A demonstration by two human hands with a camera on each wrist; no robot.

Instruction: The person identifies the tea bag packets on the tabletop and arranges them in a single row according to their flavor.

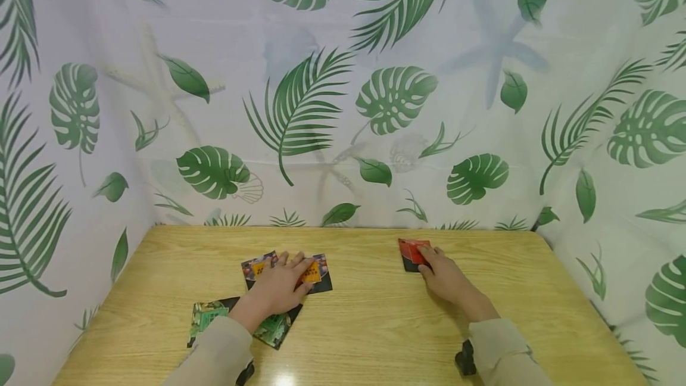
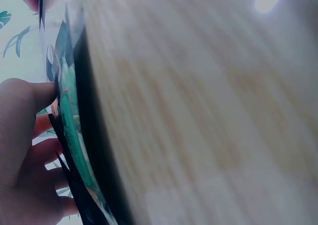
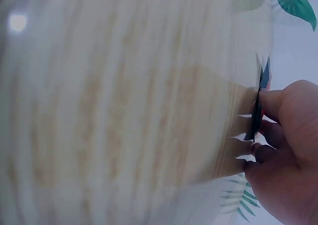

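Observation:
My left hand rests with spread fingers over two small flat packets with yellow labels, the right one and the left one. Beneath its wrist lie packets with green labels and leafy pictures, one on the left and one on the right. The left wrist view shows the thumb against the stacked packets. Farther right, my right hand holds a red and black packet by its right side, with thumb and bent fingers. The packet is edge-on in the right wrist view.
The packets lie on a wood-grain table. White cloth printed with green leaves hangs behind it and at both sides. A black device sits under the right wrist.

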